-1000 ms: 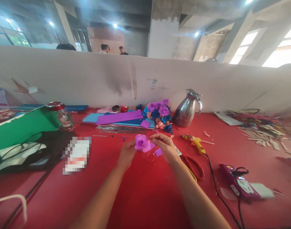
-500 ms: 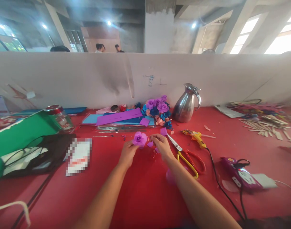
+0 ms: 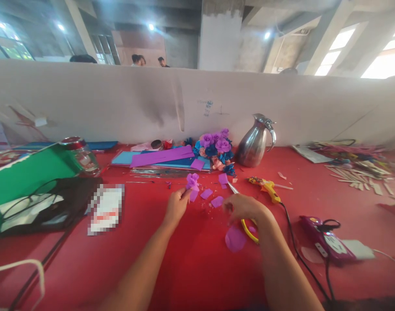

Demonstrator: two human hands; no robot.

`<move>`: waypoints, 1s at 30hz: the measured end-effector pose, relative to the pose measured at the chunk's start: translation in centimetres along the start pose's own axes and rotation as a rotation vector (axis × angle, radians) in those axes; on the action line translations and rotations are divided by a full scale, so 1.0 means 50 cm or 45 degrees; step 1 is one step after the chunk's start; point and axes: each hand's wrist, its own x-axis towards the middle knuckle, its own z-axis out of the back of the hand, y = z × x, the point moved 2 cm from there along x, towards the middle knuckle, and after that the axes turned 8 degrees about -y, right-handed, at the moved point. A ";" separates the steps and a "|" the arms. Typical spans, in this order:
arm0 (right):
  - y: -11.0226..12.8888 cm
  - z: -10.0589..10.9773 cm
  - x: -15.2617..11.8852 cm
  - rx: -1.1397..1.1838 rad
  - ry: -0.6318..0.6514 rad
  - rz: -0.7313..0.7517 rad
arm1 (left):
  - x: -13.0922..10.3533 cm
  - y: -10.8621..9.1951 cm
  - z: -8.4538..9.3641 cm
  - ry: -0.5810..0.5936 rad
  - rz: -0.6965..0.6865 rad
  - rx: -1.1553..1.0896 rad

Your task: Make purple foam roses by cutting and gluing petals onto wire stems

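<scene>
A purple paper flower (image 3: pixel 192 182) is pinched in my left hand (image 3: pixel 177 206), its bloom just beyond the fingertips. My right hand (image 3: pixel 244 208) is over the scissors (image 3: pixel 249 232), whose yellow handle and blade tip show on either side of it. Its fingers are bent and blurred, so I cannot tell what they hold. Cut purple paper pieces (image 3: pixel 217 201) lie between the hands on the red table. Nearer to me, below the right hand, rests a rounded purple petal (image 3: pixel 235 239).
A yellow glue gun (image 3: pixel 269 190) with a black cord lies right of the scissors, near a purple power strip (image 3: pixel 329 242). A steel jug (image 3: pixel 254 140) and a bunch of paper flowers (image 3: pixel 217 149) stand at the back. A glass jar (image 3: pixel 82 156) stands left.
My right hand has moved away from the flower, right and toward me, over the scissors. The left hand still holds the flower, now turned more side-on.
</scene>
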 end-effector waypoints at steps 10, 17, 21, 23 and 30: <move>0.050 -0.014 0.002 -0.221 0.059 -0.046 | -0.007 -0.015 0.002 0.080 0.007 -0.278; 0.042 0.001 0.025 -0.115 -0.428 -0.169 | -0.012 -0.023 -0.001 0.191 0.095 -0.569; 0.022 -0.004 0.005 -0.106 -0.043 -0.038 | -0.010 -0.009 0.001 0.223 0.146 -0.632; 0.018 -0.008 -0.007 -0.140 0.016 -0.065 | -0.008 -0.004 0.005 0.195 0.164 -0.635; 0.035 -0.035 -0.057 -0.137 -0.123 -0.160 | 0.007 -0.002 0.012 -0.018 0.374 -0.732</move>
